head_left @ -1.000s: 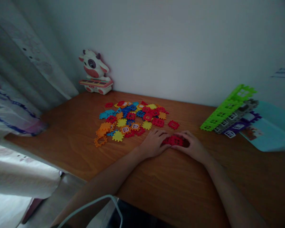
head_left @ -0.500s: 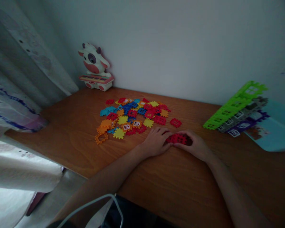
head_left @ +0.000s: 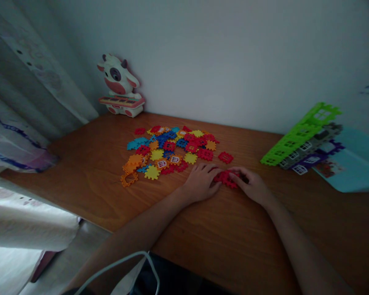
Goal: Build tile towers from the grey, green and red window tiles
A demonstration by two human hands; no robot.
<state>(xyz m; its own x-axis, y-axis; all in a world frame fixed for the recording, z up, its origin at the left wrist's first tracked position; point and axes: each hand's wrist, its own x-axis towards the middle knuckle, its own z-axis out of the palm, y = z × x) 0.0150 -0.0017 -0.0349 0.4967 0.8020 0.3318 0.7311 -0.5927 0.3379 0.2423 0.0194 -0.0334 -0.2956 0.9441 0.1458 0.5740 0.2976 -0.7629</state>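
Both hands meet at red interlocking plastic building pieces (head_left: 226,179) on the front part of the table. My left hand (head_left: 202,180) grips their left side, thumb in front and fingers behind. From the right, my right hand (head_left: 251,185) pinches them with thumb and fingertips; its fingers partly hide the right end. How the red pieces are joined cannot be made out. Just behind the hands lies a loose red piece (head_left: 225,157). A pile of toothed building pieces in yellow, orange, blue and red, with a yellow piece (head_left: 152,172) near its front, spreads to the left.
Assembled green panels (head_left: 299,135) lean at the right, with grey panels and purple panels (head_left: 313,159) beside them, near a light blue sheet (head_left: 353,176). A toy cow with a keyboard (head_left: 120,88) stands at the back left. A curtain (head_left: 64,69) hangs left; a white cable crosses the lap.
My right hand's thumb and fingers have shifted inward over the red pieces, which now look tilted flatter. The whole view has moved slightly. The pile looks the same.
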